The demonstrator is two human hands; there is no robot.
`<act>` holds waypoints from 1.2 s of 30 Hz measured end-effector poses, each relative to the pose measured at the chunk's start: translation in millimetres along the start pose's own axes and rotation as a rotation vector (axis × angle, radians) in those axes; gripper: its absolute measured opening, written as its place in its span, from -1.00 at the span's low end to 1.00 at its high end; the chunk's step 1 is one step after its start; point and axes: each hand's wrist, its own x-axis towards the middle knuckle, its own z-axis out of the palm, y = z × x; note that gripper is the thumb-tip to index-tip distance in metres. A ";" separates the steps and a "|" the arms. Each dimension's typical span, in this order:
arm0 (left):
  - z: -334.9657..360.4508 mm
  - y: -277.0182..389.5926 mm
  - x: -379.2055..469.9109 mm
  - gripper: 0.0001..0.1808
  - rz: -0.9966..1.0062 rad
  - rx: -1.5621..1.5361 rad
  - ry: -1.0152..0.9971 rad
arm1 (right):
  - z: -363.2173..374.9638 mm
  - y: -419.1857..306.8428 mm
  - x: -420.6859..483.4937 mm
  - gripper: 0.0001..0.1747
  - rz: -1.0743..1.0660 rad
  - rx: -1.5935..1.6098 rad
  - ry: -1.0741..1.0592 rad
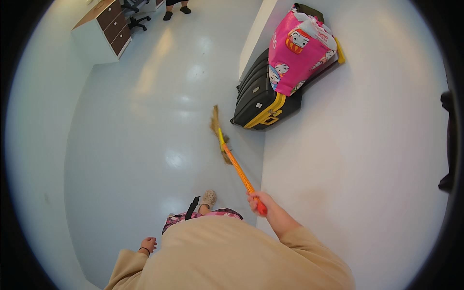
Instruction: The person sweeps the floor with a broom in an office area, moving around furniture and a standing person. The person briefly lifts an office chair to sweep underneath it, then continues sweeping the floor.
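My right hand (260,203) is shut around the orange handle (239,168) of a broom, near its red end cap. From there the handle slants forward and left to a yellow collar (221,137). The straw bristles (215,117) fan out at floor level, left of a black suitcase. My left hand (149,244) hangs by my left side, wearing a dark wristband. Its fingers are loosely bent and a little apart, and I see nothing in them.
The black suitcase (253,98) with yellow trim leans by the right wall (326,152), a pink printed bag (301,50) on top. Far left stand a drawer cabinet (112,25) and a wheeled chair (137,21). Another person's feet (177,12) are at the far end.
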 end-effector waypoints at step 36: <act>-136.2 25.1 146.5 -0.67 0.245 -0.038 -0.165 | -80.4 294.3 -10.5 -0.87 -0.135 -0.707 0.614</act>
